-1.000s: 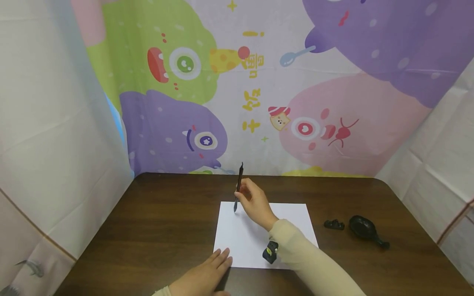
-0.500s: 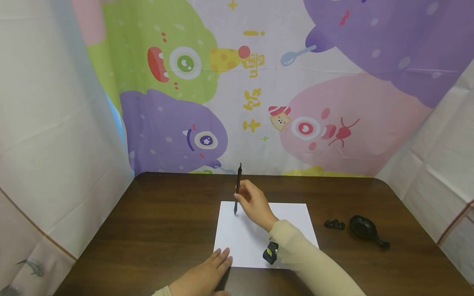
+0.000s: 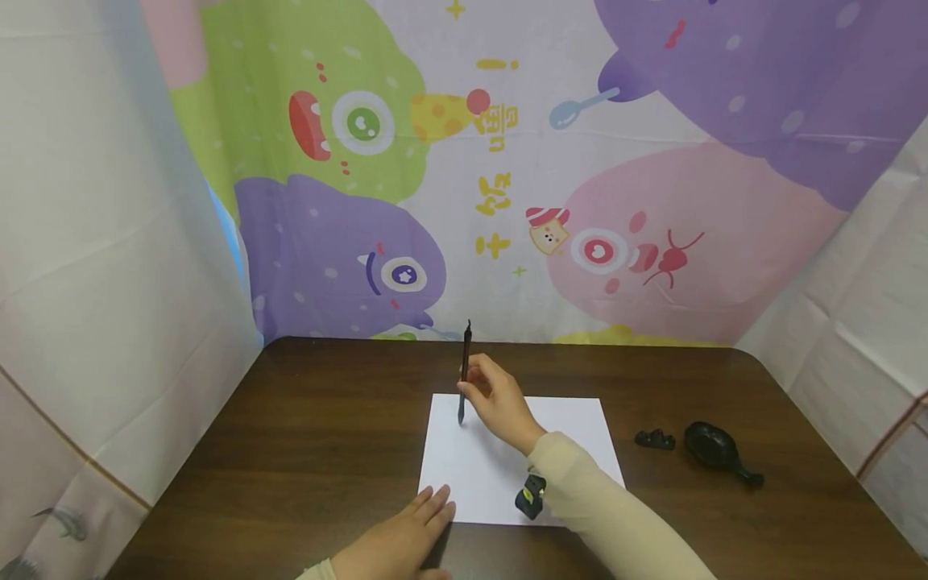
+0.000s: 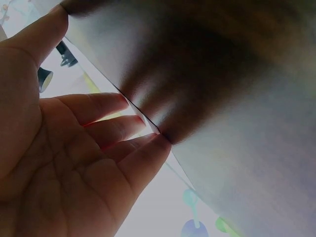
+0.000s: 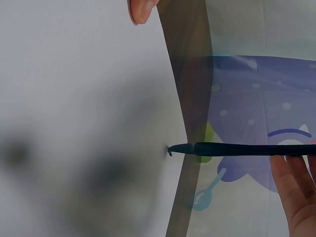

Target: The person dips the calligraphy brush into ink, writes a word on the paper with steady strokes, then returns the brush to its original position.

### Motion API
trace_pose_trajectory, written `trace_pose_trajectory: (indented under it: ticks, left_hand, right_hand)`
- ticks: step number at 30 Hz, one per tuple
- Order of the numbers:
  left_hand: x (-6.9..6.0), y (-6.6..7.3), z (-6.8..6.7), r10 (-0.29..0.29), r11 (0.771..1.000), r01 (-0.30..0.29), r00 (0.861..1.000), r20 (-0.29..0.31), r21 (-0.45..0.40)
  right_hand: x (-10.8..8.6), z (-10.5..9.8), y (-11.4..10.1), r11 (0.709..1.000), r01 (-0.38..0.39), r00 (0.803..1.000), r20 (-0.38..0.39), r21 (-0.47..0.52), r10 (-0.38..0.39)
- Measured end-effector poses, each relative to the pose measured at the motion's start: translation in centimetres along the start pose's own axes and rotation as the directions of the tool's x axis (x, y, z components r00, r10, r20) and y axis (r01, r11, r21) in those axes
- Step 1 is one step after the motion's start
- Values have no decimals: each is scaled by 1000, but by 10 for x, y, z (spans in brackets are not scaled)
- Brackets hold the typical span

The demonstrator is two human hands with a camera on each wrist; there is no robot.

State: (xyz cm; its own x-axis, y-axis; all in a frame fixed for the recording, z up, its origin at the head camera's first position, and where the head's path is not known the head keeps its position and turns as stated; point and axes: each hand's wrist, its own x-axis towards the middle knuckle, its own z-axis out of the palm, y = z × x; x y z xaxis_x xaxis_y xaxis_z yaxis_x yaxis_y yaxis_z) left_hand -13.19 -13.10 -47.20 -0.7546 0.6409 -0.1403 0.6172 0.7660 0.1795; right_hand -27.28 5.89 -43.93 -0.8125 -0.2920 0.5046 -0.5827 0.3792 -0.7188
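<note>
My right hand (image 3: 499,403) pinches a dark writing brush (image 3: 466,362) nearly upright over the upper left part of a white sheet of paper (image 3: 478,483). In the right wrist view the tip of the brush (image 5: 180,149) looks bent against the paper, and the fingers (image 5: 291,182) hold the handle. My left hand (image 3: 399,532) lies with straight fingers on the sheet's lower left corner. From the left wrist, its fingertips (image 4: 160,143) show at the paper's edge. No mark on the paper can be made out in the head view.
To the right of the sheet, on the brown wooden table (image 3: 312,435), lie a small black brush rest (image 3: 655,440) and a black ink dish with a handle (image 3: 714,447). A cartoon-printed curtain (image 3: 464,298) hangs behind the table's far edge.
The brush tip has moved slightly toward the near edge of the paper, and the handle has become a little more upright. My left hand has stayed in place.
</note>
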Motion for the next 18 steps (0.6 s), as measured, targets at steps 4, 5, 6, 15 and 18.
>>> trace_pose_trajectory:
  ticks: [4, 5, 6, 15, 18]
  left_hand:
    - [0, 0, -1, -2, 1000, 2, 1000, 5, -9]
    - [0, 0, -1, -4, 1000, 4, 1000, 8, -16]
    - [0, 0, -1, -6, 1000, 6, 1000, 12, -20]
    - [-1, 2, -4, 1, 1000, -1, 1000, 7, -14]
    - [-1, 1, -3, 11, 1000, -11, 1000, -10, 5]
  right_hand:
    - [-1, 0, 0, 1000, -1, 1000, 9, 2, 1]
    - [0, 0, 0, 1000, -1, 1000, 11, 3, 1]
    - [0, 0, 0, 1000, 2, 1000, 12, 4, -2]
    - [-3, 0, -1, 999, 1, 1000, 25, 37, -2]
    - [-4, -1, -2, 999, -6, 999, 32, 49, 4]
